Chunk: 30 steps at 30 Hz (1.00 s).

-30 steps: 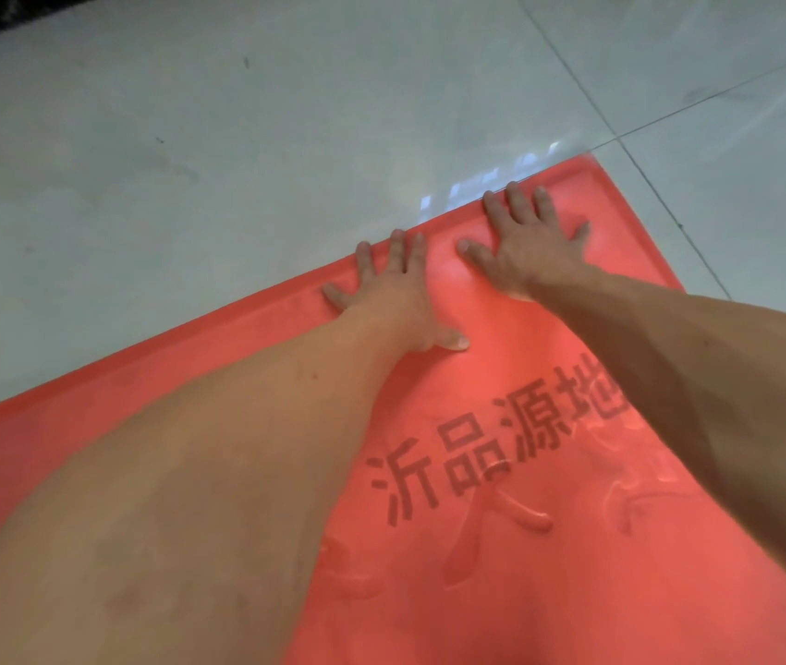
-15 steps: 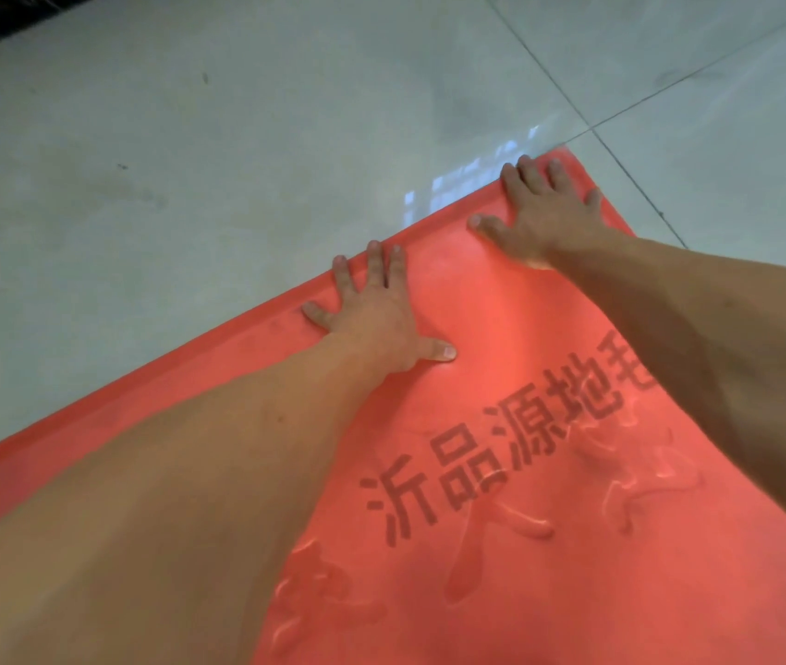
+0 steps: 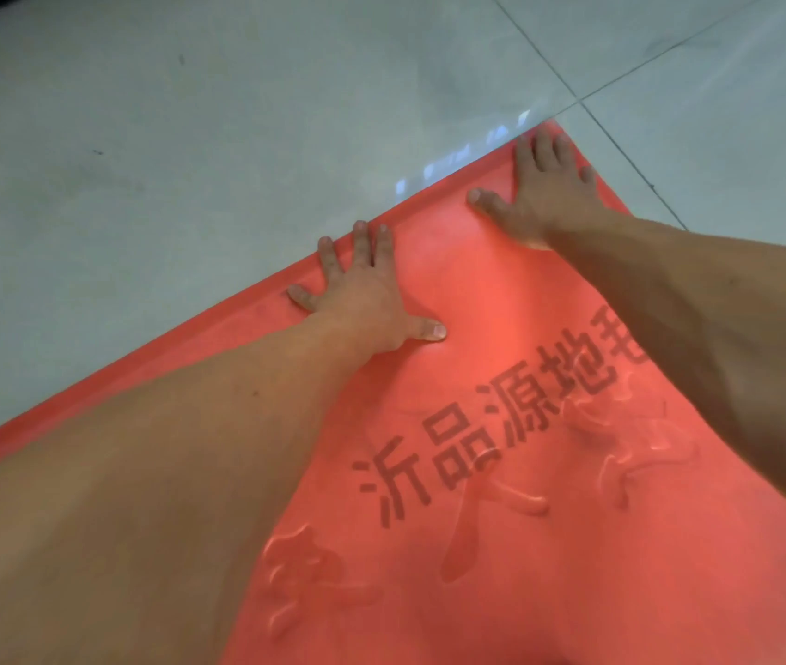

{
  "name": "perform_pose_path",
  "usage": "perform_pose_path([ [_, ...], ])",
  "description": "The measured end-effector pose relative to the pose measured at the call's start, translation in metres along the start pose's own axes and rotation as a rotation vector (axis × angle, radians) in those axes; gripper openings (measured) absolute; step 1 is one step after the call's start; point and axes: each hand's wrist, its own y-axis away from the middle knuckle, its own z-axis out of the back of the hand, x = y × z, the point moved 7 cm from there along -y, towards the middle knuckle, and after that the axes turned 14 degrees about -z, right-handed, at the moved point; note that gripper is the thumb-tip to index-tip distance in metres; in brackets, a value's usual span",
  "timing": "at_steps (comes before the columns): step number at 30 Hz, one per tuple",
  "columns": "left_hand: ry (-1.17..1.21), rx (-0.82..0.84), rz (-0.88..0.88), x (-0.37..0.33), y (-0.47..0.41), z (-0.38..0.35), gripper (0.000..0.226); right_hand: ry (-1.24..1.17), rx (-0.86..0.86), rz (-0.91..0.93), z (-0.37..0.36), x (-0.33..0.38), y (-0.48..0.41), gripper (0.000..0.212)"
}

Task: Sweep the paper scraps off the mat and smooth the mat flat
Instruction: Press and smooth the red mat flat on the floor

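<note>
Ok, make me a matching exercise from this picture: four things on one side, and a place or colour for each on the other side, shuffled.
Things
1. left hand
2. right hand
3. mat
4. floor

Place or colour
A. pale grey tiles
B. flat by the mat's far corner
C. red-orange
D. flat along the mat's far edge, partway down from the corner

Pairs: 1-D, 2-B, 3-C, 4-A
</note>
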Motion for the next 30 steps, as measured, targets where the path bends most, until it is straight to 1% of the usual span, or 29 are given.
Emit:
perform_pose_path([
  [6,-0.003,0.006,0.005,0.000,0.000,0.000,0.140,-0.108,-0.012,-0.081,-0.005,-0.042,0.017,0.100],
  [13,-0.018,-0.007,0.002,0.000,0.000,0.000,0.140,-0.075,-0.015,-0.110,-0.015,-0.069,0.052,0.098],
  [21,-0.031,-0.042,-0.003,-0.001,0.003,0.001,0.139,-0.071,-0.021,-0.170,-0.033,-0.115,0.099,0.100],
  [30,-0.071,-0.093,-0.022,0.000,0.007,0.002,0.137,-0.048,-0.023,-0.236,-0.047,-0.146,0.133,0.104],
])
